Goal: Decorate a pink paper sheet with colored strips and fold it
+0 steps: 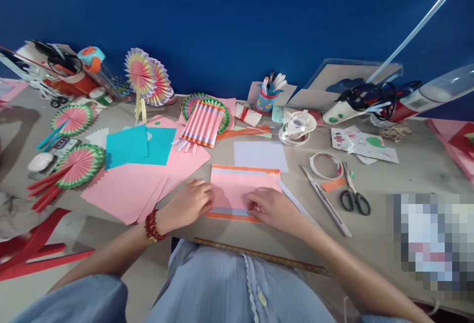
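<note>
A pink paper sheet (240, 187) with orange and pale blue strips along its far and near edges lies flat on the grey table (407, 165) in front of me. My left hand (190, 202), with a red bead bracelet at the wrist, has its fingers curled and presses on the sheet's left edge. My right hand (272, 207) pinches the near edge of the same sheet with its fingertips together.
Black scissors (353, 197), a craft knife (326, 207) and a tape roll (326, 165) lie to the right. Pink sheets (137, 184), teal paper (138, 147), pleated paper fans (79, 165) and a pleated pink piece (203, 124) lie left. A wooden ruler (259, 256) lies along the table's near edge.
</note>
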Demonstrator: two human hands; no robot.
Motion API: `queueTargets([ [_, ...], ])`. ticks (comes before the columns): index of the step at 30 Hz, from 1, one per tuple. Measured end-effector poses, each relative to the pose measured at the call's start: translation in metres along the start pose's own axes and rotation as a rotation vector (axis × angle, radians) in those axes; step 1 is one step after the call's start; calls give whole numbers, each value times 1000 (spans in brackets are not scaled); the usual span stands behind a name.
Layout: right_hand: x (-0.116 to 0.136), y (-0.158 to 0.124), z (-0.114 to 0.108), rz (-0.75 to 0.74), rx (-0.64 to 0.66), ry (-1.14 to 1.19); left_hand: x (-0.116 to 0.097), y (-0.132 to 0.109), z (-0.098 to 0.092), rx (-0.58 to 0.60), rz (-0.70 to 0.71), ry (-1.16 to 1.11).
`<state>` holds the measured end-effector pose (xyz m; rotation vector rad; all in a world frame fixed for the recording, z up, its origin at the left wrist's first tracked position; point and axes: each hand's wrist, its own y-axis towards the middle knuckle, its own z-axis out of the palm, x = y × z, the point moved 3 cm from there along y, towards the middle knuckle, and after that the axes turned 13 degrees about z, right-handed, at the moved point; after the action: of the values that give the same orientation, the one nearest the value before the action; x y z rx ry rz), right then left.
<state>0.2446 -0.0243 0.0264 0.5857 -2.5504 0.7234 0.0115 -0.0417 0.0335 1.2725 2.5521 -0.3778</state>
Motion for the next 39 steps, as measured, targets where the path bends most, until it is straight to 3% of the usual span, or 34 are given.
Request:
queueTargets([
  [13, -1, 0, -1, 3, 16, 15, 11, -11, 3, -63, -42, -163],
  [17, -3, 1, -1, 13, 19, 22, 8, -13, -7, -173, -66, -225],
  [20, -2, 1, -1, 16, 26, 13, -12, -6, -10, -270, 99, -212],
  [23, -1, 2, 0, 5, 21, 5, -36, 5, 6, -198, 406, -188],
  [24, -1, 2, 0, -1, 18, 7, -40, 8, 14, -182, 441, -161],
  [29, -4, -5, -4, -55, -5, 47, -39, 11, 42, -167, 420, -18],
  [39, -30, -29, -16, 37, 7, 120, -44, 15, 37, -24, 430, 103],
])
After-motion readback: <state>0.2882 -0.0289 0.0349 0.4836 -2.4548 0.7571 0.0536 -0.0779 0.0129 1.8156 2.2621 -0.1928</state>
